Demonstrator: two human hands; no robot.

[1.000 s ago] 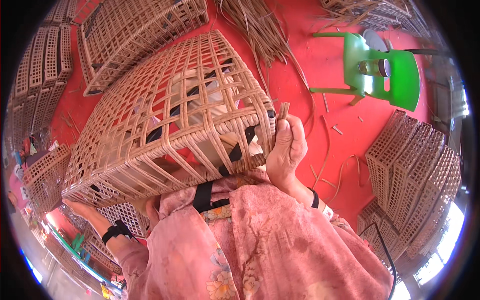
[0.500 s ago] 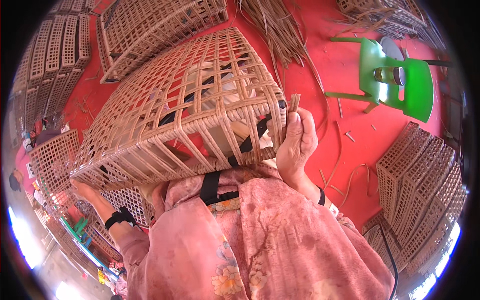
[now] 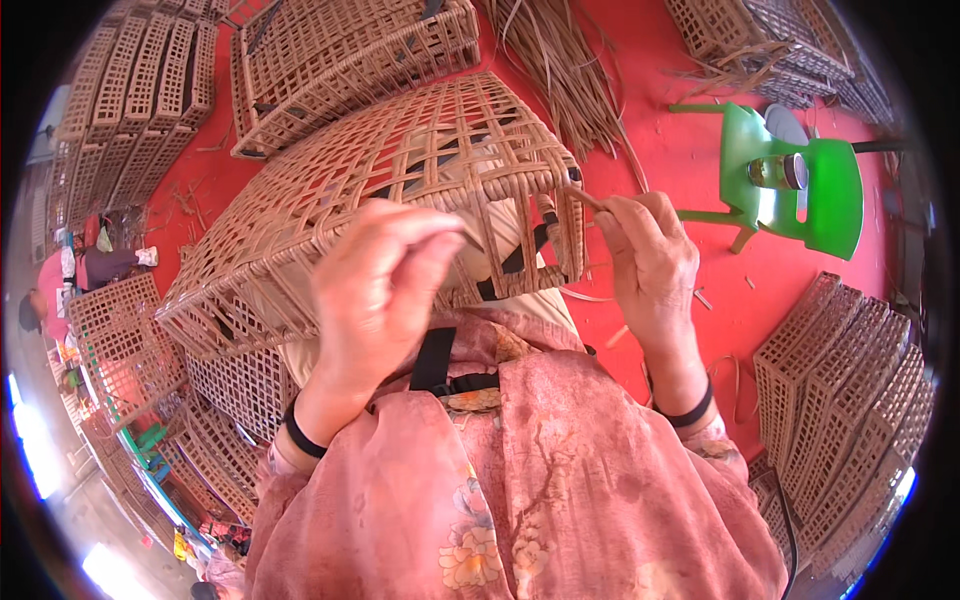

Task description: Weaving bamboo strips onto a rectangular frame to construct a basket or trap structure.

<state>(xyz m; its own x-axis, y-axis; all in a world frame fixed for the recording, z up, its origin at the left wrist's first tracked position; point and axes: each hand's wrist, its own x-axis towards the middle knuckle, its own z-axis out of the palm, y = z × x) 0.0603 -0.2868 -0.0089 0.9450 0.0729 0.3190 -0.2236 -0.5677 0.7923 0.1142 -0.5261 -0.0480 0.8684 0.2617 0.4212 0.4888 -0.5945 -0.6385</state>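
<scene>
A large woven basket (image 3: 370,205) of tan flat strips rests on its side across my lap, with its corner toward the right. My right hand (image 3: 655,265) is beside that corner, fingers closed on the end of a tan strip (image 3: 588,198) that comes out of the rim. In front of the basket's near side is my left hand (image 3: 370,290), slightly blurred. Its thumb and fingers are drawn together near the weave, and whatever small thing they may hold cannot be made out. Dark bands of the frame (image 3: 515,262) show through the gaps.
Another woven basket (image 3: 350,70) lies just beyond. A bundle of loose strips (image 3: 560,70) is on the red floor (image 3: 640,110). To the right are a green chair (image 3: 835,195) with a jar (image 3: 778,172) on it and stacked baskets (image 3: 835,370). A person (image 3: 75,280) sits far left.
My left hand has let go of the basket's far left corner and come to the middle of its near side. My right hand has drawn slightly away from the corner, still with the strip.
</scene>
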